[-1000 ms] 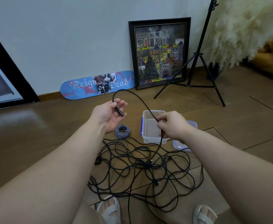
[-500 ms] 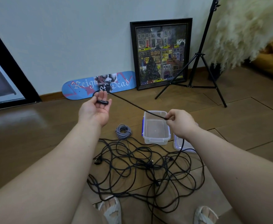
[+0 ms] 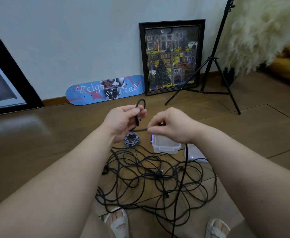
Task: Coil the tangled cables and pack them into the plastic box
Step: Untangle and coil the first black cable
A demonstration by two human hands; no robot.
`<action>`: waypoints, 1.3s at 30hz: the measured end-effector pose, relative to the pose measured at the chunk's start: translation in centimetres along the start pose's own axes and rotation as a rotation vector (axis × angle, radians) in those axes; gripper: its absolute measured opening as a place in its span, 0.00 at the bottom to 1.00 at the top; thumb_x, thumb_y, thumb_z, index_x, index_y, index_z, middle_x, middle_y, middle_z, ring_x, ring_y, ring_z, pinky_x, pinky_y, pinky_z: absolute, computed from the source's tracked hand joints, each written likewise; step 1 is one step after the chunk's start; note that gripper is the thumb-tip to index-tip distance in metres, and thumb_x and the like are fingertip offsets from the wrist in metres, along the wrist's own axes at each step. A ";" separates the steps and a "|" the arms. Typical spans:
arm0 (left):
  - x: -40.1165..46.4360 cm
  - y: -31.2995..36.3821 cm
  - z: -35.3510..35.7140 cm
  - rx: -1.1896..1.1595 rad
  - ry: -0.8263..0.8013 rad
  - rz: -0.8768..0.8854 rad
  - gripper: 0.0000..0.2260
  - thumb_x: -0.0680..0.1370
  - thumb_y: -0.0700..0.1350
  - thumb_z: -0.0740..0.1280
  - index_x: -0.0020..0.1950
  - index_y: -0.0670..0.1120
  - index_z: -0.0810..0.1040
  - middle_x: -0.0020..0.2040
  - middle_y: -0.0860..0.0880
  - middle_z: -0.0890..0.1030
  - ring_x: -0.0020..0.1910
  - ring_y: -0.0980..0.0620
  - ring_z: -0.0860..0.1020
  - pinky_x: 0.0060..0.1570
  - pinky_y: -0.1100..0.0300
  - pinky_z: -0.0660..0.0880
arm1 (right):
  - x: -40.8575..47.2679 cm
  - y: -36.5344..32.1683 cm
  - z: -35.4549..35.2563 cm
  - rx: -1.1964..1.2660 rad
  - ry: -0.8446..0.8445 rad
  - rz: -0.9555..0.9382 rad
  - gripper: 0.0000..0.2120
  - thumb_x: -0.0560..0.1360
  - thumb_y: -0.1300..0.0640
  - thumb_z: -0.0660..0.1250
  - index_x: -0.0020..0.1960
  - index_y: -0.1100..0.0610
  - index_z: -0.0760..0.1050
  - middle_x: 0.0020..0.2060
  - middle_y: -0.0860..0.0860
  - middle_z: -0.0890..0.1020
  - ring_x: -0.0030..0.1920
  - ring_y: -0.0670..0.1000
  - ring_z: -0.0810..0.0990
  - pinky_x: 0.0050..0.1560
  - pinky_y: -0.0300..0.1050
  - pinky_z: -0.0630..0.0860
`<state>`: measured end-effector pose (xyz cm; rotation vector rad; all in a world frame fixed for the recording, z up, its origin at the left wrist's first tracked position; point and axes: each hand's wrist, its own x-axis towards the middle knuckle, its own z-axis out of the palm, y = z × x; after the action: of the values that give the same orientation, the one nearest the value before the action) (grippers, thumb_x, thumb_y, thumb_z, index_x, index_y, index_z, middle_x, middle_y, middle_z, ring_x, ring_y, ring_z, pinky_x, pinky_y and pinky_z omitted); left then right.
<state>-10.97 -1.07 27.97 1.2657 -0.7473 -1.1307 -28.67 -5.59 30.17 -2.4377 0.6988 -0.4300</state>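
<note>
Mid-frame, left hand (image 3: 123, 120) pinches the black cable (image 3: 137, 117) end looped above it, and right hand (image 3: 171, 124) just beside pinches the same cable. Below them: one grey coil (image 3: 131, 139), one box (image 3: 165, 145), one lid (image 3: 193, 152), one tangle (image 3: 154, 179).

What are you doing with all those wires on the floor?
A person is winding up a black cable. The left hand holds the plug end and a small loop, and the right hand pinches the cable a little further along. The rest is a big tangle on the floor in front of their feet. One grey cable is already coiled and lies beside the plastic box, which looks empty. The lid sits on the floor next to it.
</note>
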 end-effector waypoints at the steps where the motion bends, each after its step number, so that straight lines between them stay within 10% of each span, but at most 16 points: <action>1: -0.1 -0.1 0.1 0.053 -0.024 0.000 0.07 0.80 0.36 0.64 0.50 0.43 0.81 0.42 0.48 0.86 0.43 0.53 0.84 0.50 0.58 0.78 | -0.1 0.2 -0.3 0.096 0.093 0.002 0.05 0.76 0.57 0.70 0.46 0.58 0.84 0.34 0.41 0.80 0.36 0.37 0.76 0.41 0.31 0.71; 23: -1.6 0.8 4.9 -0.128 -0.259 -0.182 0.11 0.83 0.42 0.58 0.52 0.40 0.78 0.31 0.51 0.71 0.31 0.55 0.73 0.40 0.60 0.75 | 0.1 3.2 -0.3 1.022 0.644 0.473 0.10 0.80 0.58 0.64 0.41 0.60 0.78 0.33 0.52 0.74 0.32 0.47 0.72 0.33 0.39 0.75; 39: -1.5 1.7 4.4 -0.383 -0.235 -0.136 0.11 0.83 0.46 0.57 0.45 0.46 0.76 0.28 0.55 0.69 0.29 0.59 0.71 0.38 0.64 0.71 | -0.6 4.1 0.2 0.736 0.571 0.434 0.04 0.78 0.58 0.67 0.45 0.57 0.77 0.35 0.51 0.78 0.32 0.47 0.71 0.34 0.41 0.70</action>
<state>-15.11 -1.27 30.69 0.8802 -0.5851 -1.4720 -30.69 -8.10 27.49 -1.4233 1.0420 -1.0076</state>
